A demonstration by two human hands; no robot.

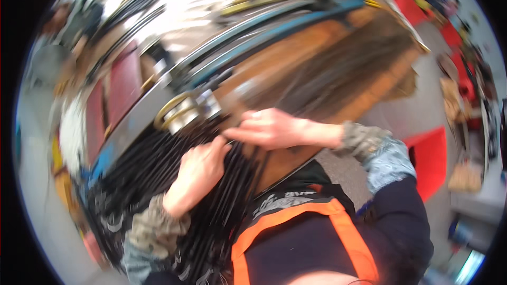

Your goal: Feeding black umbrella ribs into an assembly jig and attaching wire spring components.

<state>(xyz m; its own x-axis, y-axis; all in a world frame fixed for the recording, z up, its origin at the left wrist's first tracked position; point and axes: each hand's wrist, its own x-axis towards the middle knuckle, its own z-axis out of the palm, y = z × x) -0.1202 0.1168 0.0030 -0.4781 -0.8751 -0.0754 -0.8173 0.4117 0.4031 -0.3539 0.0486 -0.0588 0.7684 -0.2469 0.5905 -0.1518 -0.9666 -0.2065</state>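
Many thin black strands (158,166), long like cables or rods, lie side by side over the left part of the workbench and hang toward me. My left hand (199,171) is above them, fingers curled in, thumb and forefinger at the far ends of the strands. From the right comes my right hand (269,129), its fingers pressed together and its tips nearly touching the left ones. Motion blur hides what the fingertips pinch. Just beyond the hands, a yellowish ring like a tape roll (174,113) sits beside a small white block (209,103).
The brown wooden bench top (327,68) stretches to the far right. Blue metal rails (274,26) run along its back. Dark red panels (124,74) stand at the left. On my right is a red bin or sheet (429,161). Farther off are more red containers (404,2).
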